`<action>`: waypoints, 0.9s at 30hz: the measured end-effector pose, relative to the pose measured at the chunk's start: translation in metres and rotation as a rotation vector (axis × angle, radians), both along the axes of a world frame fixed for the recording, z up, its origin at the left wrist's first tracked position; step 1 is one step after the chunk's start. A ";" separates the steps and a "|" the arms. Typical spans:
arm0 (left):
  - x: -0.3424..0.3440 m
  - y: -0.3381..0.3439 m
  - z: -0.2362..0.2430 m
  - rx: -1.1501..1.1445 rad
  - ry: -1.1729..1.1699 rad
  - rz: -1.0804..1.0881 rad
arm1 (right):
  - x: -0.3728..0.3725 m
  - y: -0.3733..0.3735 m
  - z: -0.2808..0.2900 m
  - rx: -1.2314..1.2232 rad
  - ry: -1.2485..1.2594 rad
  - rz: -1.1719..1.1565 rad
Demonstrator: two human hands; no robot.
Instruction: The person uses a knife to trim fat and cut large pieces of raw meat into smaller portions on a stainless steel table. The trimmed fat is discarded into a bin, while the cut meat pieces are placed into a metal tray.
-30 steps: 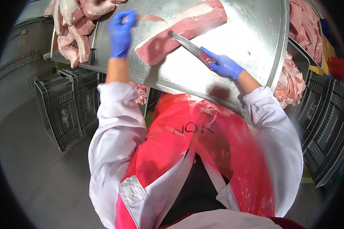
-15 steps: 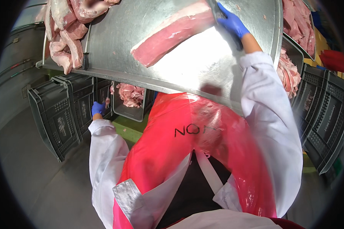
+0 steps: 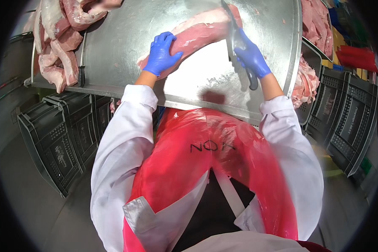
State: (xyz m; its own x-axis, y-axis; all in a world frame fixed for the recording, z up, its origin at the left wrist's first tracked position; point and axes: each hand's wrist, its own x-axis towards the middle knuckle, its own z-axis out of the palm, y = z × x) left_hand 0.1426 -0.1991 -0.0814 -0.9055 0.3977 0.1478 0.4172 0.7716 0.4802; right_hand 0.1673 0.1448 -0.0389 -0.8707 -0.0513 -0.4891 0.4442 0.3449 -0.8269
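A big shiny metal table fills the top of the frame, over a gray floor. Dark crates stand at the left, and more crates at the right. At the upper right, one bin has pale meat strips in it. A meat pile sits upper left. The long pink meat lies at top middle. The left hand rests on its left end, fingers a bit spread, covering some. The right hand is curled around a knife, its blade across the meat's right end.
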 end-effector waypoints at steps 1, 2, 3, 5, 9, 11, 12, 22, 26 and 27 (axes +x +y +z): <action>-0.001 0.000 0.000 0.007 0.000 0.002 | -0.015 0.005 -0.022 0.073 0.158 0.040; -0.002 0.002 0.000 0.017 0.001 -0.015 | -0.024 0.005 -0.028 0.005 0.060 -0.019; -0.006 0.003 0.000 0.022 -0.010 -0.035 | -0.035 -0.003 -0.023 -0.066 -0.033 -0.074; -0.007 0.004 -0.002 0.002 -0.038 -0.037 | -0.009 -0.020 -0.007 -0.123 -0.020 -0.113; -0.009 0.006 0.010 -0.152 -0.140 0.048 | 0.123 -0.016 0.004 -0.065 -0.072 0.030; -0.027 0.030 0.029 -0.199 -0.137 0.053 | 0.132 0.010 0.016 -0.159 -0.098 -0.122; -0.041 0.055 0.034 -0.178 -0.072 0.034 | 0.135 0.021 0.021 -0.201 -0.112 -0.198; -0.150 0.165 0.019 -0.113 -0.466 0.059 | -0.004 0.016 -0.057 -0.365 0.174 -0.455; -0.155 0.152 0.003 0.028 -0.454 0.072 | -0.064 -0.025 -0.050 -0.175 0.295 -0.315; -0.152 0.157 0.007 0.052 -0.498 0.089 | -0.070 -0.024 -0.048 -0.083 0.309 -0.246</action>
State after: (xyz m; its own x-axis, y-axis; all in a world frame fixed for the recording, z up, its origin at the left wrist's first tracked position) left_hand -0.0091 -0.0417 -0.0741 -0.9012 0.3192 -0.2934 0.0613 0.7637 0.6426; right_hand 0.0973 0.1210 -0.0869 -0.9673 0.1486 -0.2057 0.2317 0.1860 -0.9548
